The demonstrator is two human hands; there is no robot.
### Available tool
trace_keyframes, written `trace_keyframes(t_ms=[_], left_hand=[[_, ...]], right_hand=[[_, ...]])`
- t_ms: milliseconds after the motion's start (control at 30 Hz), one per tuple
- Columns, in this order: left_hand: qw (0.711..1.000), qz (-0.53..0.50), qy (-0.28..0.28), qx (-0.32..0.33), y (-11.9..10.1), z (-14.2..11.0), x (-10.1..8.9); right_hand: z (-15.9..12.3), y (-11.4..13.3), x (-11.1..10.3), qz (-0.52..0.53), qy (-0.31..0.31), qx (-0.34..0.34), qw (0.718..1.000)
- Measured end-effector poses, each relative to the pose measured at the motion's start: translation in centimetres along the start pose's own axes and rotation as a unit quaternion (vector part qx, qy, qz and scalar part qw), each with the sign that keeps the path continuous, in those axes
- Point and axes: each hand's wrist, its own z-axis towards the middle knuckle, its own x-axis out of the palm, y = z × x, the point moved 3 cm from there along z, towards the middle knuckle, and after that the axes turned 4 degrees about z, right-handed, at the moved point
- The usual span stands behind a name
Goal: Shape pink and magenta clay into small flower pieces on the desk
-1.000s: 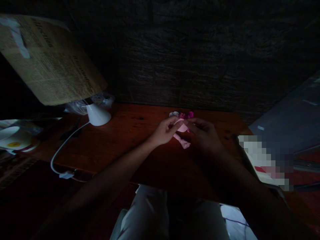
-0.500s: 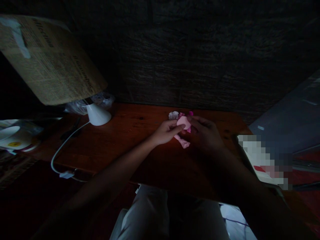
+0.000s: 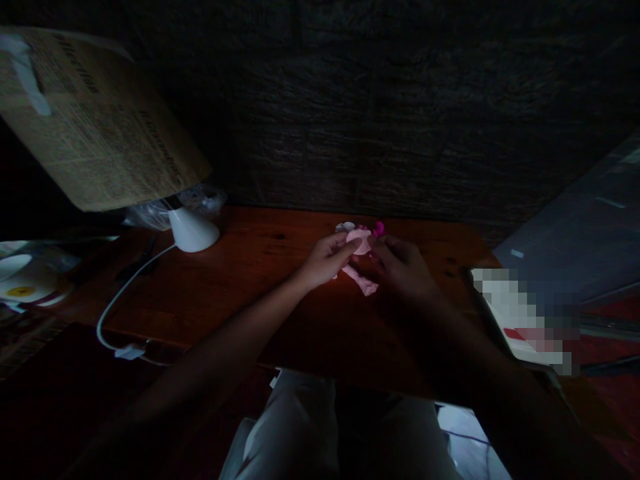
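Note:
Between my two hands is a thin, light-pink piece (image 3: 357,240) with a rounded edge, like a paper petal. My left hand (image 3: 326,260) pinches it with the thumb on top. At its right edge, the fingertips of my right hand (image 3: 406,268) are closed on it. A crumpled pale-pink strip (image 3: 367,285) lies on the wooden table (image 3: 260,267) just below my hands. Behind them lie a whitish scalloped piece (image 3: 345,227) and a magenta piece (image 3: 379,229), partly hidden by the fingers.
To the left stands a lamp with a white base (image 3: 194,231) and a newsprint-patterned shade (image 3: 110,127); its white cable (image 3: 103,310) hangs over the table's front edge. A white cup (image 3: 20,277) is at far left. A pale, partly blurred-out object (image 3: 517,320) sits at right. A dark wall rises behind.
Both hands have shifted slightly left with the pink piece, and its tilt has changed a little. More of the magenta piece behind and of the strip below shows now.

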Motion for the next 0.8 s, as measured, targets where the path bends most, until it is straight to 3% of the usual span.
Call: trace_keyframes(t_ms=[433,600,800], left_hand=[[0.997,0.0,0.075,0.008,0.4,-0.1,0.1],[0.997,-0.009,0.073,0.032,0.3,0.0,0.1],[0.995,0.009,0.081,0.055,-0.2,-0.4,0.0]], right_hand=[[-0.7,1.3,1.0,-0.036,0.127,-0.089,0.987],[-0.8,1.0,1.1,-0.044,0.107,-0.112,0.987],[-0.6,0.6,0.9,-0.033,0.062,-0.088,0.994]])
